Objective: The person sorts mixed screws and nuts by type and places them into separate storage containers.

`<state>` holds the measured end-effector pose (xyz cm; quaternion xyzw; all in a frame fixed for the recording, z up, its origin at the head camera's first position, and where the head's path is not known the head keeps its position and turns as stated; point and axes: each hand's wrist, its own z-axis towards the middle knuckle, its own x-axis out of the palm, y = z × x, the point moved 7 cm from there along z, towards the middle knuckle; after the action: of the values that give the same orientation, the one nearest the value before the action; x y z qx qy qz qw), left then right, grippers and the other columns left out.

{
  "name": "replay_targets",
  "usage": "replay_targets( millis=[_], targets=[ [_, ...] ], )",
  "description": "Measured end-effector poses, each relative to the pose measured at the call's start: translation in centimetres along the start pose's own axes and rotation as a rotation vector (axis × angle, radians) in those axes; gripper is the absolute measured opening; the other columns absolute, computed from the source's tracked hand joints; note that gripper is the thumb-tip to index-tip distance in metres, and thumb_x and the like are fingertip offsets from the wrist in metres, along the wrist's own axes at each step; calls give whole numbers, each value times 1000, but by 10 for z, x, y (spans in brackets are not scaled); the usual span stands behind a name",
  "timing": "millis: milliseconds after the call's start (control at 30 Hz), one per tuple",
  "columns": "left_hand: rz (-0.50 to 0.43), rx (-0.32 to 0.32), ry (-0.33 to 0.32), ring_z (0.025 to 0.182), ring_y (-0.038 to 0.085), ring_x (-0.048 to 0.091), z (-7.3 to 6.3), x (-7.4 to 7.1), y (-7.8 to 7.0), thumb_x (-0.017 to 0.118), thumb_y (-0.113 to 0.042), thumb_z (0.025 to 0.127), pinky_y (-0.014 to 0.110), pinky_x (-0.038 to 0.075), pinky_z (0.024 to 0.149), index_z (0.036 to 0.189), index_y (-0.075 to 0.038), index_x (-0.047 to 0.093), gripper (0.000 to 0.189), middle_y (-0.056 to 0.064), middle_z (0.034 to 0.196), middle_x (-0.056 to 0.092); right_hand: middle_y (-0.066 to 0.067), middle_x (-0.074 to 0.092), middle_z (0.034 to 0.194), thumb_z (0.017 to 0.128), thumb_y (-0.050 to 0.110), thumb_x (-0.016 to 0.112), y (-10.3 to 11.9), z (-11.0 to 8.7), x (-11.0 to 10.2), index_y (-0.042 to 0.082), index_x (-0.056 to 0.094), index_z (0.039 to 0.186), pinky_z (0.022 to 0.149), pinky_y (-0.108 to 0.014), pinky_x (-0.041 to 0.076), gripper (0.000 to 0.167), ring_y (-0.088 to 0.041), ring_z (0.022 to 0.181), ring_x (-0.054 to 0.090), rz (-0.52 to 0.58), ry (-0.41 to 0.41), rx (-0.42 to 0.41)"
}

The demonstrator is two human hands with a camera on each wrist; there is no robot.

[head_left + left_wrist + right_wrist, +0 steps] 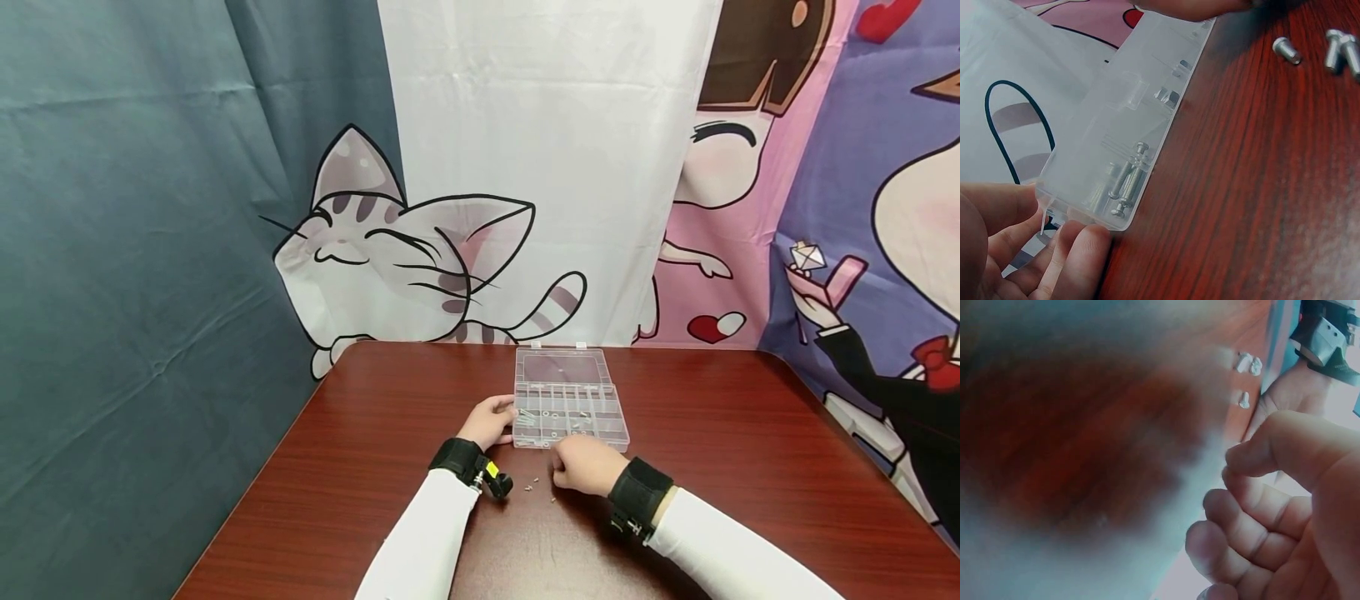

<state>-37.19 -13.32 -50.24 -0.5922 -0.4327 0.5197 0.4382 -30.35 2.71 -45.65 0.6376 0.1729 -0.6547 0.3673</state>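
A clear plastic compartment box (626, 429) lies on the table with its lid laid back. My left hand (489, 421) grips the box's left edge, fingers and thumb around the corner. Near that hand, long screws (1125, 181) fill one compartment, with nuts (1166, 97) in the one beyond. My right hand (588, 467) is at the front edge of the box. Its thumb meets the index fingertip (1235, 478) and the other fingers curl; whether anything is between them is hidden. Several small loose screws (1287, 50) lie on the table between the hands.
The reddish-brown wooden table (420, 375) ends behind the box against a cartoon-printed curtain (555, 167). The opened lid (558, 367) lies toward that back edge. A black wrist strap with a camera (495, 479) sits on the left wrist, near the loose screws.
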Motion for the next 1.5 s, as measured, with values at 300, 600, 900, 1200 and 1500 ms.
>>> replay_targets(
  millis=[300,600,900,1200,1500],
  targets=[
    [-30,-12,11,103,23,65,1,2,0,56,-10,101,34,59,73,142,-1,51,42,16,129,60,13,49,64,76,10,67,-21,0,-27,18,57,70,53,-23,39,14,-4,57,43,22,-125,50],
    [-28,-16,12,104,23,64,-1,2,-1,56,-11,101,34,59,73,142,-1,50,43,16,130,60,5,51,65,81,11,70,-88,-3,-51,15,59,72,55,-28,39,15,-11,60,45,39,-229,225],
    [-33,-15,13,105,25,64,-2,2,-3,56,-11,101,35,59,74,143,-1,49,44,17,129,60,1,54,66,85,12,71,-129,-11,-50,11,61,74,56,-31,41,15,-16,61,48,70,-178,343],
    [-23,-22,8,104,23,64,-1,2,-1,56,-11,101,34,59,74,143,-2,50,43,16,130,60,1,57,69,88,13,71,-140,-9,-42,11,63,76,60,-31,41,14,-16,63,49,71,-161,363],
    [-11,-23,11,102,21,65,0,1,-1,55,-12,102,33,59,73,144,-2,49,44,15,130,60,0,60,72,89,15,72,-145,-11,-38,10,68,79,63,-33,45,12,-17,65,51,82,-167,372]
  ],
)
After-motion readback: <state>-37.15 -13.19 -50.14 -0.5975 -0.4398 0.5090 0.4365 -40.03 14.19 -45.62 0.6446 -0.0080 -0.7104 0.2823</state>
